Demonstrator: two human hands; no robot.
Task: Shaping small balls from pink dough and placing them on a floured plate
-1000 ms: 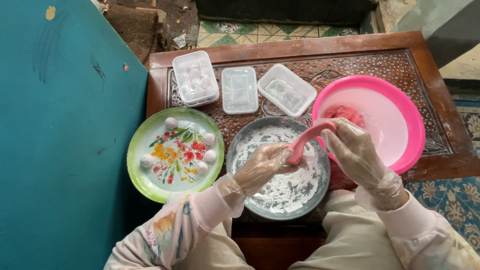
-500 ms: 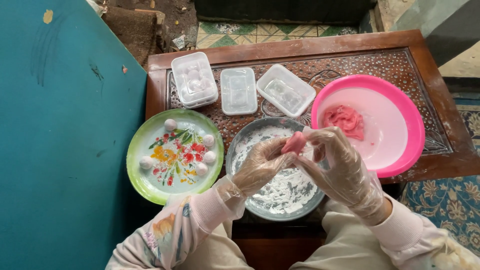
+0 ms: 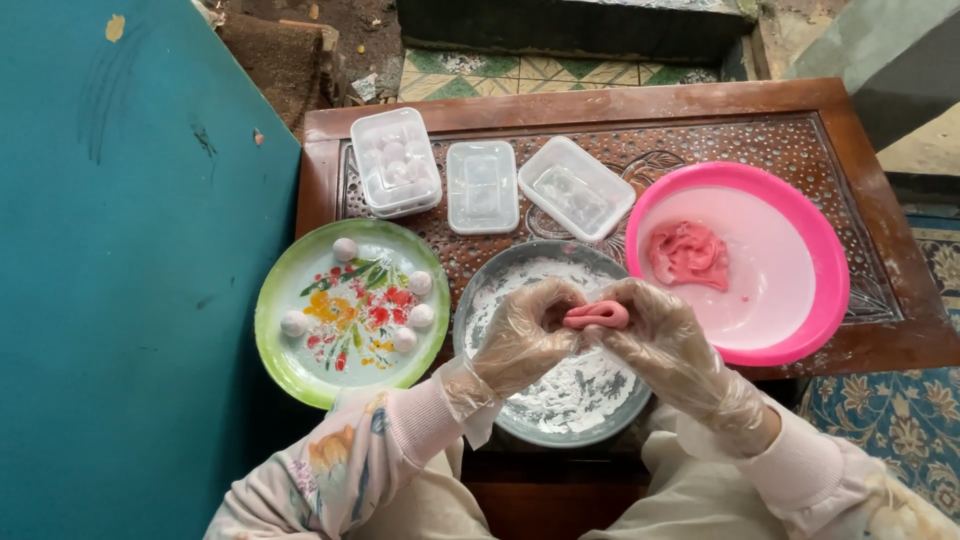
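Pink dough piece [image 3: 597, 315] pinched between gloved left hand [image 3: 522, 337] and right hand [image 3: 668, 345] over the floured grey plate [image 3: 520, 275] — both grips clenched on it; looks soft, light, sticky — best held by its ends

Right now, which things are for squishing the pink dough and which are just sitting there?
In use: left hand, right hand, pink dough piece, grey floured plate, pink plastic bowl.
Just sitting: green flowered plate, three clear plastic boxes.
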